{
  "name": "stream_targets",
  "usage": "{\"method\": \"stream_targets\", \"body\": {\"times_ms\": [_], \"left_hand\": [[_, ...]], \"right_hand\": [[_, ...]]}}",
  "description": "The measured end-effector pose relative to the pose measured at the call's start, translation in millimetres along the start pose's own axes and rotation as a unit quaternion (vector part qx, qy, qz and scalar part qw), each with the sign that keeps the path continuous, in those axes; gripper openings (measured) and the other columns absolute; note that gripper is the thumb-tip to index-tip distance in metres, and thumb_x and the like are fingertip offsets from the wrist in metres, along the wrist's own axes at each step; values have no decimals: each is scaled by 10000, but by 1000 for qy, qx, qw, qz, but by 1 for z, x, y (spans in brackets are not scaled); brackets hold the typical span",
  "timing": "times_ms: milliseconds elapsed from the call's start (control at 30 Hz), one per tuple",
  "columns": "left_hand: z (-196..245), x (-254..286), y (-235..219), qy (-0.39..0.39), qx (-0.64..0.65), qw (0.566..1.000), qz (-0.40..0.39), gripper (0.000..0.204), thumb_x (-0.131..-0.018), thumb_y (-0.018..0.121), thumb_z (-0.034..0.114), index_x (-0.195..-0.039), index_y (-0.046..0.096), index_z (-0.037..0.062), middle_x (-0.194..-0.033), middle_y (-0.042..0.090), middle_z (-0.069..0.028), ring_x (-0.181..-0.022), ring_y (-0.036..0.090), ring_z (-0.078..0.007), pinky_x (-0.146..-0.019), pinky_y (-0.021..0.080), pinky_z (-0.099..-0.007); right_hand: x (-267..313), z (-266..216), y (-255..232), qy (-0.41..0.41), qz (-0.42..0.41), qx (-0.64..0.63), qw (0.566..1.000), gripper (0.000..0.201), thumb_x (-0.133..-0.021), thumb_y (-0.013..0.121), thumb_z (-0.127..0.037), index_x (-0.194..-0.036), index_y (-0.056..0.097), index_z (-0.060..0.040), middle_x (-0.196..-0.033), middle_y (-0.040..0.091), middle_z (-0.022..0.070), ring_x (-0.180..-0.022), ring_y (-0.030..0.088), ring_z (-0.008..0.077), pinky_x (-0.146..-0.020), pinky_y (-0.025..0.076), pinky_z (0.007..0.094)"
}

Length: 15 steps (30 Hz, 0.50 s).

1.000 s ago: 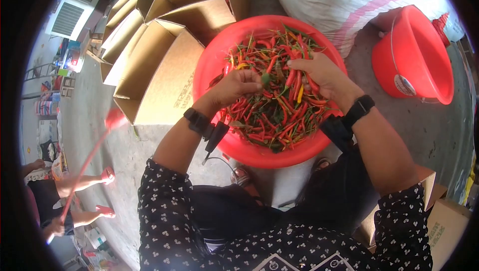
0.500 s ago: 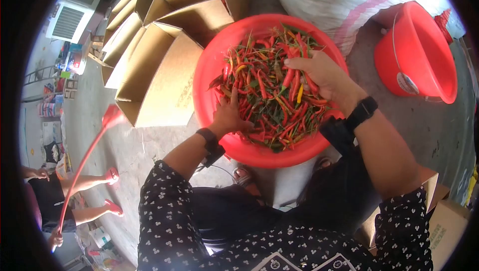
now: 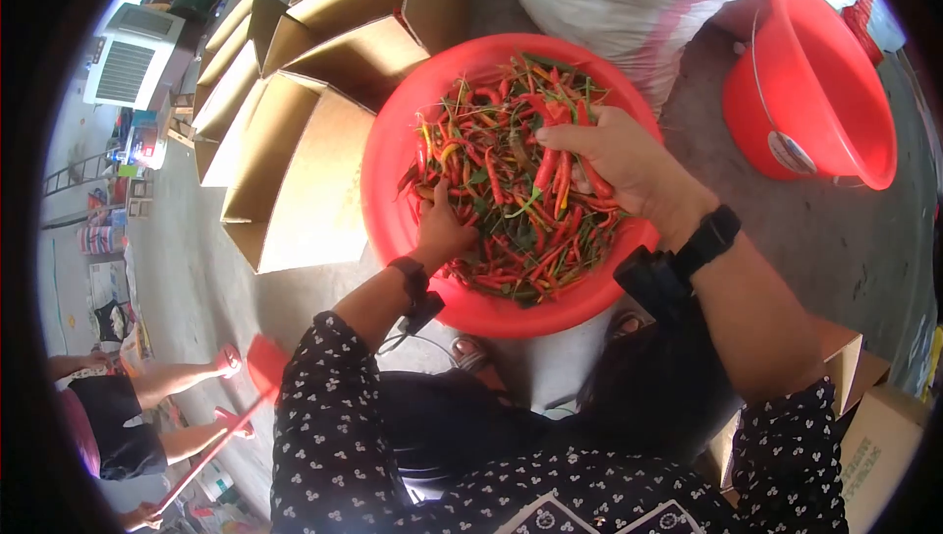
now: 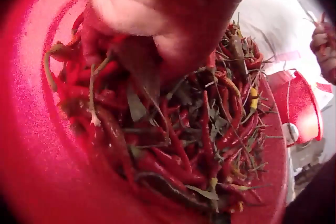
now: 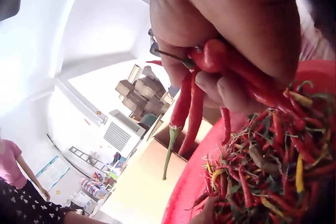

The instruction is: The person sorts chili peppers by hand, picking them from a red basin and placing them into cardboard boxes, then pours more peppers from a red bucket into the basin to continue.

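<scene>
Over the basin's (image 3: 379, 170) right edge, holding chillies (image 5: 181, 106) in curled right hand (image 3: 629, 166), seemingly to collect several. Toward left edge, touching pile (image 3: 496, 180) with left hand (image 3: 442, 231); cannot tell grip.

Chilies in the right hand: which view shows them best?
Right wrist: held chilies close up, a green stem visible. Head: from above, partly hidden by the right hand. Left wrist: hand at frame edge, chilies indistinct.
</scene>
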<state>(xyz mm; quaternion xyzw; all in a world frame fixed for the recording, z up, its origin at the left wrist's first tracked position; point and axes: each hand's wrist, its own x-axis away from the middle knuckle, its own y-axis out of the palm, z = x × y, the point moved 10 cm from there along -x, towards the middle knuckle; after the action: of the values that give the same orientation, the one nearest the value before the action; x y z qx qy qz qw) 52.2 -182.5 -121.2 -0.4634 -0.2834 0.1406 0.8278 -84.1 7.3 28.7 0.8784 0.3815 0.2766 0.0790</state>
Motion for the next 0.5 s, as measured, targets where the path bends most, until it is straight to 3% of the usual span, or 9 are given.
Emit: {"method": "stream_targets", "body": {"times_ms": [67,133,200,267,300,367,400,467,500], "left_hand": [[7,-6,-5,29,-23,997,73,869,-554,713,158,-1299,269,114,-1148,411,-257,-950,542,-384,-806,468,-426],[9,-13,-7,-3,-14,999,45,831,-565,709,154,-1282,292,108,-1126,439,-262,-929,552,-387,-769,478,-418],[7,-18,-11,-34,-9,999,21,794,-575,705,151,-1265,315,102,-1103,466,-267,-909,563,-390,-733,489,-411],[15,-22,-13,1,164,986,8,672,-629,671,87,-1226,363,96,-967,564,-205,-750,607,-323,-600,501,-356],[29,-18,-21,-1,164,987,7,672,-629,671,87,-1226,363,96,-967,564,-205,-750,607,-323,-600,501,-356],[75,-6,-33,-29,336,939,-63,527,-698,609,15,-1176,398,82,-801,596,-118,-624,604,-231,-490,474,-296],[81,-12,-36,-31,336,939,-59,527,-698,609,15,-1176,398,82,-801,596,-118,-624,604,-231,-490,474,-296],[107,-31,-49,23,464,883,-63,453,-734,587,-23,-1141,407,64,-812,591,-92,-648,603,-176,-467,460,-272],[114,-42,-56,23,465,883,-61,453,-734,587,-23,-1141,407,64,-812,591,-92,-648,603,-176,-467,460,-272]], "right_hand": [[-1,2,-3,2,0,5,1000,236,-803,604,-78,-1008,520,3,-839,594,68,-643,601,123,-544,525,262],[-3,3,-5,-15,13,-9,1000,242,-760,642,-123,-950,557,0,-657,548,34,-472,449,66,-390,328,222],[0,0,-1,-17,15,-27,999,236,-763,641,-125,-945,554,-3,-655,547,33,-471,445,65,-390,327,224],[1,-4,-2,-18,20,-45,999,230,-765,641,-126,-939,551,-6,-654,546,33,-469,442,65,-391,325,226],[-1,-2,-5,-10,28,-34,999,220,-769,639,-126,-934,547,-11,-655,547,33,-464,437,66,-387,321,228],[-4,0,-5,0,30,-22,999,211,-774,637,-126,-928,544,-16,-655,547,33,-459,432,67,-383,317,230],[-6,0,-7,2,28,-23,999,205,-777,634,-125,-925,541,-19,-652,547,31,-454,427,67,-379,314,229],[-9,-2,-8,1,25,-22,999,198,-780,632,-124,-921,538,-23,-649,547,28,-449,422,68,-376,311,228],[-10,-4,-12,-1,35,-17,999,197,-781,630,-127,-921,538,-22,-651,552,30,-448,425,68,-374,311,226]]}}
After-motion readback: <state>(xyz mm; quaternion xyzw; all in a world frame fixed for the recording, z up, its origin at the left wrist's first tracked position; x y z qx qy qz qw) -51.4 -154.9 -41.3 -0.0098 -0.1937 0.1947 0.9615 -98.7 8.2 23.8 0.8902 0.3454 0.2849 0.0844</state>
